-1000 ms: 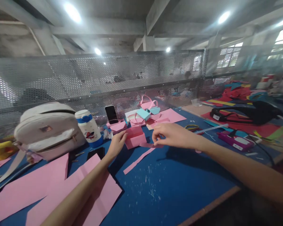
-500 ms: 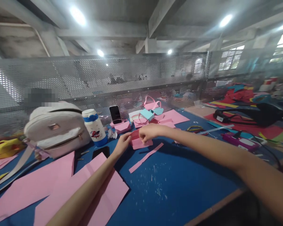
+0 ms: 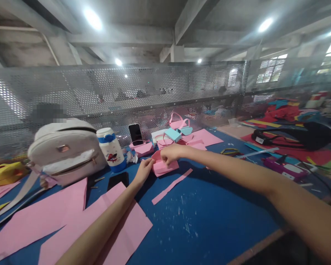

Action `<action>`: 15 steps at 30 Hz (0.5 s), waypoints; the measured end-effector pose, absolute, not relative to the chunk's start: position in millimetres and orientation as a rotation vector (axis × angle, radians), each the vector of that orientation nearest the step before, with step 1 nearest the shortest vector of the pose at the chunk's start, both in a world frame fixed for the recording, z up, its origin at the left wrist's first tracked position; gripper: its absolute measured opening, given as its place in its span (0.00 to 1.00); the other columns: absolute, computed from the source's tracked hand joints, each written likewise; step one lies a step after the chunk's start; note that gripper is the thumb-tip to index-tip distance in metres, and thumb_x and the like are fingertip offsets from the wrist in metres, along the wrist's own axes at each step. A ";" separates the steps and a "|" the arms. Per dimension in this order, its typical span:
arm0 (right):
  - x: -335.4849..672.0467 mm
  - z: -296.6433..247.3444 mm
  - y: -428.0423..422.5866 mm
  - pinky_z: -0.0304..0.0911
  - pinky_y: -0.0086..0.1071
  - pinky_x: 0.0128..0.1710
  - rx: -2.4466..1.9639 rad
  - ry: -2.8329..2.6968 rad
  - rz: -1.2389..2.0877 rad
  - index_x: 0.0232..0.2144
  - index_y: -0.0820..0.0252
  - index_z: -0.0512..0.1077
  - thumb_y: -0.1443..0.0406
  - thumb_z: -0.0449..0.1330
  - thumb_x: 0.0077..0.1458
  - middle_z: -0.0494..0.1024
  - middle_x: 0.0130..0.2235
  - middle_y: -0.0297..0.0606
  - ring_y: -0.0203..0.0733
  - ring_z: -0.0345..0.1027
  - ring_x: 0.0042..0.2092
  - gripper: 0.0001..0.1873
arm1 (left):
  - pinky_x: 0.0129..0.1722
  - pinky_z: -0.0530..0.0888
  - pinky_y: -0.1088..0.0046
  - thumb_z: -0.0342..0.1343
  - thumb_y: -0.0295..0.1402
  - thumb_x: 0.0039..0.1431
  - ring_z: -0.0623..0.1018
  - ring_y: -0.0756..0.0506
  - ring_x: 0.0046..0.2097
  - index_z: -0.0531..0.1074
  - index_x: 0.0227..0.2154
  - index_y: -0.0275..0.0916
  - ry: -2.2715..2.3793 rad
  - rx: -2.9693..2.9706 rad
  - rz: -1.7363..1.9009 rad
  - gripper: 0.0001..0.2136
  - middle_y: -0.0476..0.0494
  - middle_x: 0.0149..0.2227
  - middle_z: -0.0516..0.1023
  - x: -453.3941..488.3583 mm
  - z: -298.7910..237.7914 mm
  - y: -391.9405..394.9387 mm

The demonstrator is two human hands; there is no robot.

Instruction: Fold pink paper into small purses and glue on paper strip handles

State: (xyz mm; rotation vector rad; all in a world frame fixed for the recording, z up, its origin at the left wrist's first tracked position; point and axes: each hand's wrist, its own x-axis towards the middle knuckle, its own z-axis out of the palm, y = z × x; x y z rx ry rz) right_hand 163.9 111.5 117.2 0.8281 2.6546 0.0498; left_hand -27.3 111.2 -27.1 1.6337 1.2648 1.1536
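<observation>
A small folded pink paper box stands on the blue tabletop in front of me. My left hand pinches its left edge between thumb and fingers. Over its open top, my right hand is closed with the fingers pointing down into it; what the fingertips touch is hidden. Nearer to me lies a narrow pink paper strip. Behind the hands are a pink paper basket with a handle and a light blue folded paper box.
Large pink sheets lie under my left forearm, near a dark phone. A backpack and a bottle stand to the left. Another phone leans upright. On the right are scissors and a purple device. A perforated metal partition runs behind.
Both hands stay at the pink paper box. The right hand has shifted slightly, and a little more of the box's front shows. The camera view has moved slightly.
</observation>
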 end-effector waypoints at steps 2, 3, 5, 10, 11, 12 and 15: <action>163.2 117.6 110.4 0.70 0.43 0.46 0.841 2.647 0.072 0.44 0.64 0.73 0.57 0.59 0.64 0.77 0.45 0.40 0.44 0.73 0.45 0.14 | 0.39 0.78 0.65 0.56 0.39 0.66 0.78 0.45 0.40 0.72 0.45 0.34 1.262 1.629 1.158 0.13 0.44 0.43 0.76 -27.2 -26.7 111.5; 162.9 118.0 109.9 0.70 0.44 0.46 0.848 2.644 0.082 0.44 0.64 0.73 0.58 0.59 0.64 0.77 0.45 0.40 0.45 0.73 0.46 0.14 | 0.38 0.78 0.66 0.56 0.39 0.66 0.78 0.45 0.39 0.72 0.45 0.34 1.261 1.629 1.162 0.13 0.44 0.42 0.76 -27.1 -26.5 111.4; 162.3 118.9 108.9 0.69 0.44 0.47 0.864 2.636 0.102 0.44 0.64 0.73 0.58 0.59 0.64 0.77 0.46 0.41 0.45 0.73 0.47 0.14 | 0.37 0.78 0.67 0.56 0.39 0.66 0.78 0.46 0.38 0.72 0.44 0.34 1.258 1.630 1.170 0.12 0.45 0.41 0.76 -27.0 -26.3 111.1; 161.0 121.2 104.4 0.69 0.45 0.48 0.915 2.614 0.152 0.43 0.64 0.74 0.58 0.60 0.64 0.77 0.46 0.41 0.45 0.72 0.47 0.13 | 0.38 0.78 0.66 0.56 0.39 0.66 0.78 0.46 0.39 0.72 0.44 0.34 1.247 1.633 1.169 0.13 0.44 0.42 0.76 -26.6 -26.2 110.2; 160.9 121.7 102.9 0.69 0.45 0.48 0.926 2.614 0.163 0.43 0.64 0.74 0.59 0.60 0.64 0.77 0.46 0.41 0.46 0.72 0.48 0.13 | 0.38 0.78 0.65 0.56 0.39 0.66 0.78 0.45 0.39 0.72 0.45 0.34 1.247 1.635 1.168 0.13 0.44 0.42 0.76 -26.5 -26.0 110.2; 160.9 122.1 101.0 0.69 0.46 0.48 0.936 2.615 0.176 0.43 0.64 0.74 0.60 0.60 0.64 0.77 0.47 0.41 0.46 0.72 0.48 0.12 | 0.39 0.78 0.65 0.56 0.39 0.66 0.78 0.45 0.40 0.72 0.45 0.34 1.247 1.638 1.169 0.13 0.44 0.42 0.76 -26.4 -25.7 110.2; 161.5 123.4 94.9 0.69 0.46 0.48 0.974 2.620 0.215 0.45 0.64 0.73 0.62 0.61 0.63 0.76 0.48 0.41 0.46 0.72 0.49 0.11 | 0.40 0.77 0.64 0.56 0.39 0.66 0.78 0.44 0.41 0.72 0.45 0.34 1.252 1.647 1.169 0.13 0.44 0.44 0.76 -26.2 -24.5 109.8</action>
